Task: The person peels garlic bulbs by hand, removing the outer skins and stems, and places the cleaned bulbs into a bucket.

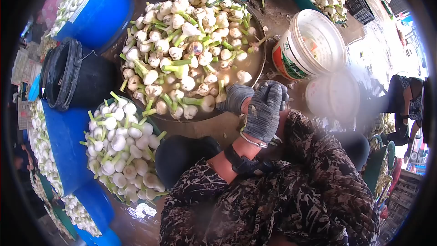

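Observation:
My left hand (264, 114), in a grey knit glove with a bracelet and dark watch strap at the wrist, is closed and lies across my right forearm. What its fingers hold is hidden. My right hand (236, 97), also grey-gloved, reaches under it to the near right rim of a wide round basin (263, 59); its fingers are mostly hidden. Muddy water and many garlic bulbs (182, 45) with cut green stems fill the basin. One garlic bulb (221, 94) is right beside my right hand.
Left of my knee stands a tub of cleaner white garlic (123, 150). Behind it are a black bucket (86, 77) and blue tubs (93, 18). A white bucket (296, 45) stands right of the basin. Another person (405, 105) is at the far right.

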### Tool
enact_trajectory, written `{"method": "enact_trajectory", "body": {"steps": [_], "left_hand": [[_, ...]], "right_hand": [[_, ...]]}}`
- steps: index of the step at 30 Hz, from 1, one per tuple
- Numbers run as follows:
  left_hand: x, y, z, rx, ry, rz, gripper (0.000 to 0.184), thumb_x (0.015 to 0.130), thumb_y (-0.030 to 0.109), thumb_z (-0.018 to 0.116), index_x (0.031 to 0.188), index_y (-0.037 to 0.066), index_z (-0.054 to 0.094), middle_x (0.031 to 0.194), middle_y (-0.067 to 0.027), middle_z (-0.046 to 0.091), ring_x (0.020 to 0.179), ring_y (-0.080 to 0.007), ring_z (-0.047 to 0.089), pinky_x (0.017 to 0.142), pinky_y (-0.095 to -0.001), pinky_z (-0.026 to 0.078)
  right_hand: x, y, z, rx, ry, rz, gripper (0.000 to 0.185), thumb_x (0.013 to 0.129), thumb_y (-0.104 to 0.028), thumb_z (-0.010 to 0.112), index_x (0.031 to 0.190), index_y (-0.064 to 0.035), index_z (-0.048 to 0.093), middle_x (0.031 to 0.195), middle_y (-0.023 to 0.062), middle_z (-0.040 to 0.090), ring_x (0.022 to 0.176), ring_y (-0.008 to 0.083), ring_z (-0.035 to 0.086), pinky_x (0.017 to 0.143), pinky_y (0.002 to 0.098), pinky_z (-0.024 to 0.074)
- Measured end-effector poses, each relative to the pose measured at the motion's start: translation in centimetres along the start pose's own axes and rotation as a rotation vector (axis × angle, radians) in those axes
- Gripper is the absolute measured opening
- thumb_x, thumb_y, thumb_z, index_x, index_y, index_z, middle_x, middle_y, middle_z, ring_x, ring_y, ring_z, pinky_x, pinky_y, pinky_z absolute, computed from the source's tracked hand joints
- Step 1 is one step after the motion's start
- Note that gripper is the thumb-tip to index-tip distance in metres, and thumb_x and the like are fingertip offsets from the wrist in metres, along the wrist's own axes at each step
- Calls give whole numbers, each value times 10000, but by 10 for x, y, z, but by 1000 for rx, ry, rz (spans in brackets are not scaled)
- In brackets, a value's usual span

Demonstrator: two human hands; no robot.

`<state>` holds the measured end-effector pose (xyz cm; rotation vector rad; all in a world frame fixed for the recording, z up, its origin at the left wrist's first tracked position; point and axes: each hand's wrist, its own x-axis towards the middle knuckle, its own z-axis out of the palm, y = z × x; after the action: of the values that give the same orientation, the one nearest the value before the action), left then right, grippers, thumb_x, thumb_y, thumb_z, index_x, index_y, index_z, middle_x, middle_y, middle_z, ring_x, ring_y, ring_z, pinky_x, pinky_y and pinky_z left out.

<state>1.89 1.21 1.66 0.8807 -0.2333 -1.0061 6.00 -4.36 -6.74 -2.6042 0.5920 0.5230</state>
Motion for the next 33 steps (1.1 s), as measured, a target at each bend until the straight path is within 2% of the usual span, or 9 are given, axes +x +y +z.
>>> {"method": "enact_trajectory", "body": {"steps": [2,6,9,11,15,19,22,26,33], "left_hand": [[2,1,2,460,206,401,192,995,201,533,1007,21,599,916,-62,621,819,-147,593,736,-289,502],[-2,14,-5,695,386,495,355,957,138,574,1270,0,480,1209,-119,527,1112,-211,521,990,-341,420],[7,6,-14,719,348,517,504,941,197,584,1362,-21,410,1314,-183,453,1229,-275,447,1048,-393,371],[4,11,-3,568,125,222,529,943,223,608,1379,2,406,1364,-166,448,1224,-238,463,1021,-366,403],[-1,4,21,473,-159,-197,442,967,213,592,1350,22,483,1284,-72,549,1076,-117,557,998,-270,412],[5,-23,15,252,-92,-158,401,947,171,618,1306,25,512,1219,-76,575,1069,-166,588,932,-286,501],[9,-31,15,240,-35,-115,430,928,133,636,1322,42,491,1204,-82,575,1082,-194,590,891,-315,543],[16,-38,15,348,-42,-46,426,929,103,626,1326,48,480,1212,-82,568,1059,-189,590,866,-328,557],[18,-39,29,659,-72,76,405,907,80,646,1287,17,521,1154,-80,609,1055,-150,582,921,-294,490]], "right_hand": [[-18,19,-23,196,-6,-48,473,843,-482,631,1018,-47,684,931,144,692,830,305,658,786,410,510],[-38,90,-24,867,108,-439,276,950,-173,529,1199,-134,642,900,13,673,764,153,616,739,330,519],[-113,90,-92,1263,-123,75,317,1012,-270,473,1287,-161,586,915,-8,666,735,62,574,655,219,489],[-139,95,-96,1446,-26,21,380,1021,-372,451,1275,-128,593,912,-40,654,680,28,524,576,177,429],[-169,116,-89,1378,-36,-3,469,1009,-483,416,1160,-92,624,830,-41,633,641,30,503,542,183,398],[-187,126,-93,1399,-64,88,552,973,-586,400,955,-93,648,682,45,627,557,150,553,538,251,441],[-194,131,-96,446,582,75,311,913,-355,597,895,-49,650,788,178,648,765,360,640,670,415,520],[-191,131,-90,562,867,-51,169,840,-235,670,901,-78,661,810,145,663,756,342,649,675,420,520],[-185,124,-82,237,879,46,86,810,-164,645,818,-92,598,746,133,609,695,342,619,630,443,503]]}}
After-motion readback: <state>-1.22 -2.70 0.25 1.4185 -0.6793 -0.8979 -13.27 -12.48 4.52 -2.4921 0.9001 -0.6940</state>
